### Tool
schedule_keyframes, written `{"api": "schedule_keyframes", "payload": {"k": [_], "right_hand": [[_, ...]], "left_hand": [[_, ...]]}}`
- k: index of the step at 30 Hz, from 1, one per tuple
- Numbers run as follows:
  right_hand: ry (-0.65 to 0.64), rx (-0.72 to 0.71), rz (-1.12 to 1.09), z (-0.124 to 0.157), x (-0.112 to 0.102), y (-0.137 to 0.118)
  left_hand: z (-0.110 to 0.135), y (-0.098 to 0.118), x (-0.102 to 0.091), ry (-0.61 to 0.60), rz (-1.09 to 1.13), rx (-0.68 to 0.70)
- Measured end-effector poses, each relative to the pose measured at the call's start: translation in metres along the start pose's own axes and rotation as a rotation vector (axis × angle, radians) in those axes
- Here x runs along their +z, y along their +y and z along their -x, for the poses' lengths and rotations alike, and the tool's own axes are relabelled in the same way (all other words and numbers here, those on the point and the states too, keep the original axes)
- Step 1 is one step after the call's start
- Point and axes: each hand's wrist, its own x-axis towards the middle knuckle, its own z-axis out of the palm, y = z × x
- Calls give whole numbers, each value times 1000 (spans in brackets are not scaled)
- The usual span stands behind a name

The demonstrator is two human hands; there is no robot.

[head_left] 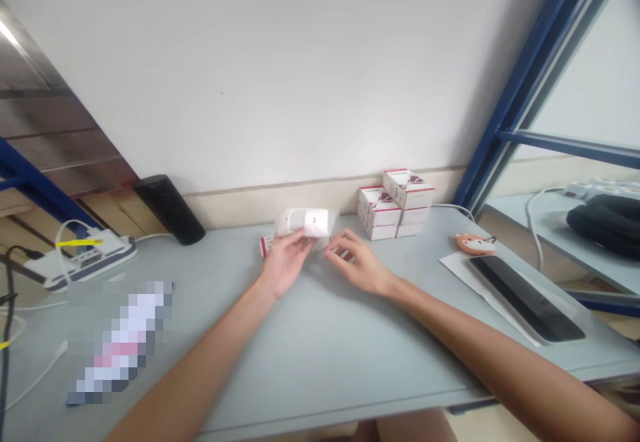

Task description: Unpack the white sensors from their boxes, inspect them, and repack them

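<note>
My left hand (289,255) is closed around a small white device in a clear plastic bag (316,222), lifted just above the desk towards the wall. A red mark shows on the device's pale face; its exact kind I cannot make out. Partly hidden behind that hand lies a white box with red edges (265,247). My right hand (357,265) hovers to the right of the bag. Its fingers are loosely curled and apart, close to the bag's edge, with nothing visible in them.
Several white and red boxes (380,212) are stacked by the wall. On the right, a dark phone (527,299) lies partly on white paper (457,269), near an orange and white object (475,244). A black cylinder (170,209) and a power strip (95,261) stand left.
</note>
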Motion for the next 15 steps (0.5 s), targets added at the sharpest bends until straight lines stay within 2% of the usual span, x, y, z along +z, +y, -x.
{"api": "schedule_keyframes", "payload": {"k": [2,4,6,8,10,13,15], "right_hand": [[40,0,5,-1,0,0],[87,69,-101,-3,1,1],[108,136,-207,-6,2,3],[139,147,-213,-8,0,6],[205,109,-122,-10,-3,7],[304,-4,22,-11,-8,4],[334,-70,31,-10,-11,-1]], "left_hand": [[-1,2,-1,23,-4,-11],[-1,3,-1,15,-31,-6],[-1,1,-1,-46,-77,15],[1,-2,0,-115,-122,39],[2,-3,0,-132,-143,79],[1,-3,0,-82,-170,131],[1,-2,-1,-78,-206,134]]}}
